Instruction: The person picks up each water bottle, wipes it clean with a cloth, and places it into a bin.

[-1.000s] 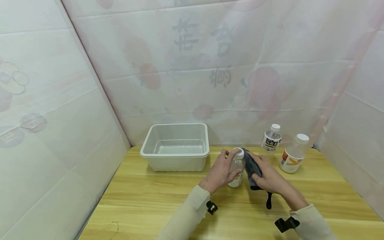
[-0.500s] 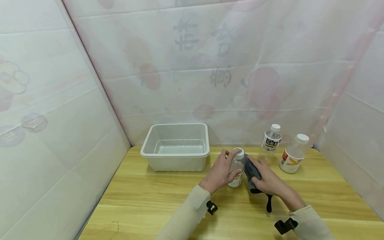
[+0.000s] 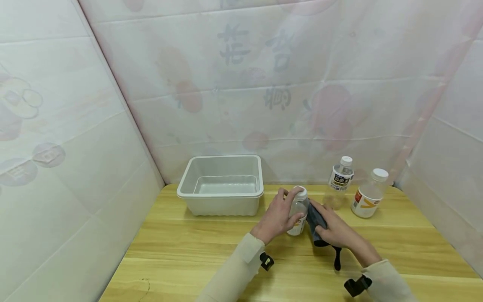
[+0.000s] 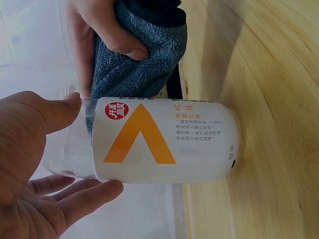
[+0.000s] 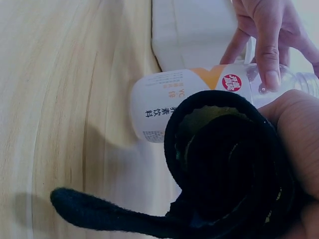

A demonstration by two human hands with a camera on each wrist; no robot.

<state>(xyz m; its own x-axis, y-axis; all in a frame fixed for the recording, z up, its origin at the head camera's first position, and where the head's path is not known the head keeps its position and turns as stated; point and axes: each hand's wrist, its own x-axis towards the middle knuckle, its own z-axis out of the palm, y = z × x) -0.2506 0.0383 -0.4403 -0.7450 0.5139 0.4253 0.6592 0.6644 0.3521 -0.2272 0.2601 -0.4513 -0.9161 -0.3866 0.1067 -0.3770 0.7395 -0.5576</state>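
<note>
A clear plastic drink bottle [image 4: 149, 144] with a white cap and an orange-marked label stands upright on the table. My left hand [image 3: 278, 214] grips its upper part, thumb on one side and fingers on the other. In my right hand [image 3: 336, 224] is a folded dark grey cloth [image 4: 142, 55], held against the bottle's right side. Seen in the right wrist view, the cloth [image 5: 224, 164] is rolled at its end, and a dark loop [image 3: 337, 259] hangs from it. Part of the bottle's label is hidden behind the cloth there.
A pale grey plastic bin [image 3: 222, 205] stands at the back left of the wooden table [image 3: 181, 260]. Behind my right hand are a clear bottle with a dark-lettered label [image 3: 341, 180] and another orange-marked bottle [image 3: 367, 199]. Fabric walls [image 3: 226, 117] enclose the table's back and sides.
My right hand has slid the cloth down along the bottle and slightly toward me. My left hand and the bottle have stayed in place.
</note>
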